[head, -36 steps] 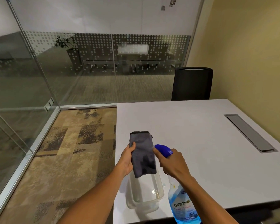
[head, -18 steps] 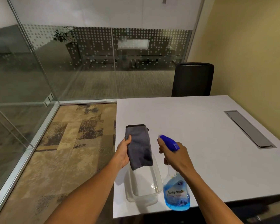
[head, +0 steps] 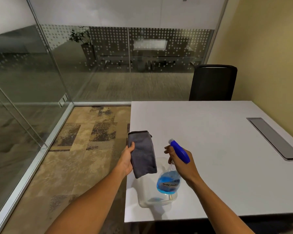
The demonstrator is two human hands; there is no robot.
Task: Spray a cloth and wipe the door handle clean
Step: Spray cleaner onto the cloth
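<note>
My left hand [head: 127,158] holds a folded grey cloth [head: 143,153] upright over the table's left edge. My right hand [head: 182,163] grips a clear spray bottle [head: 169,182] of blue liquid by its neck. Its blue trigger head [head: 179,151] points left toward the cloth, a short gap away. The bottle hangs over a clear plastic tub [head: 159,200]. No door handle is in view.
The white table [head: 218,149] has a grey cable slot [head: 274,138] at the right. A black chair [head: 212,82] stands behind the table. Glass walls [head: 57,68] run along the left and back, with patterned carpet [head: 85,149] below.
The right hand has drawn the spray bottle back from the cloth and lowered it over the tub. The left hand keeps the cloth raised.
</note>
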